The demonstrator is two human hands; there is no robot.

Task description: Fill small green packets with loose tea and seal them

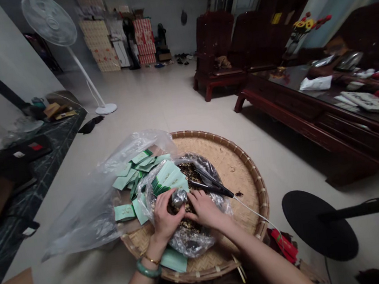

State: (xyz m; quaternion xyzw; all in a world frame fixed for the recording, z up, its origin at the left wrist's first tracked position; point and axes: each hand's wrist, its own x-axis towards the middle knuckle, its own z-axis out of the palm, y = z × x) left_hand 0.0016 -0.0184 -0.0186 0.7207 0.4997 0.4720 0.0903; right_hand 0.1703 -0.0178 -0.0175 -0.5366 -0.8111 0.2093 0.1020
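Note:
My left hand (167, 214), with a green bangle at its wrist, closes round a small shiny silver-grey foil packet (179, 198). Fingers of my right hand (204, 208) curl against the packet's other side. Below both hands lies an open clear plastic bag (190, 247) with dark, loose dried tea-like bits (191, 173) inside. A fan of light-green printed sachets (170, 178) rests on the bag's left part. Just beyond my right hand, a black corded clamp like a hair straightener (215, 187) lies across the bag, its jaws apart.
A round woven bamboo tray (235, 154) carries all this. More green sachets (124, 177) and a large clear plastic bag (83, 218) lie at left. A black round stand base (319, 225) is at right, a wooden table (286, 105) beyond. A white fan (105, 108) stands far left.

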